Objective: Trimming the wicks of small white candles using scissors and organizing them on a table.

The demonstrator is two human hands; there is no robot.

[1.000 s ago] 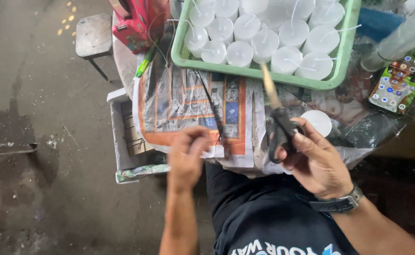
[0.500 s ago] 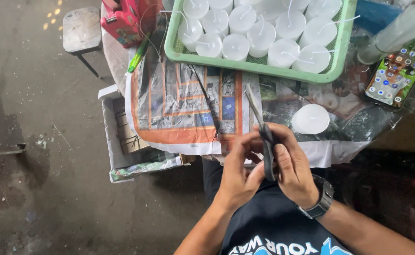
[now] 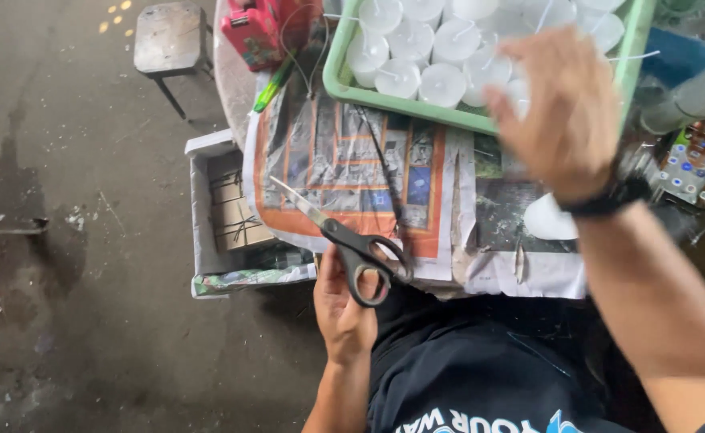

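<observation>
Head view, looking down. The table [image 3: 521, 273] — covered with printed newspaper [image 3: 344, 168] — fills the upper centre and right of the frame. A green tray [image 3: 344, 84] of white candles [image 3: 441, 84] with thin wicks lies along the top edge. A pair of scissors [image 3: 344, 240] with black handles is held at centre frame by the left hand [image 3: 344, 309], fingers closed about the lower handle loop; the blades are shut, and the long axis runs from the handles at lower right up to the tip at upper left, over the newspaper. The right hand [image 3: 565, 112], blurred, is raised in the upper right over the tray's near rim, fingers spread and nothing seen in it. The candles thus lie above and right of the scissors — nearer the right hand than the left. One white disc [image 3: 545, 220] lies below the right wrist, apart from the tray.
</observation>
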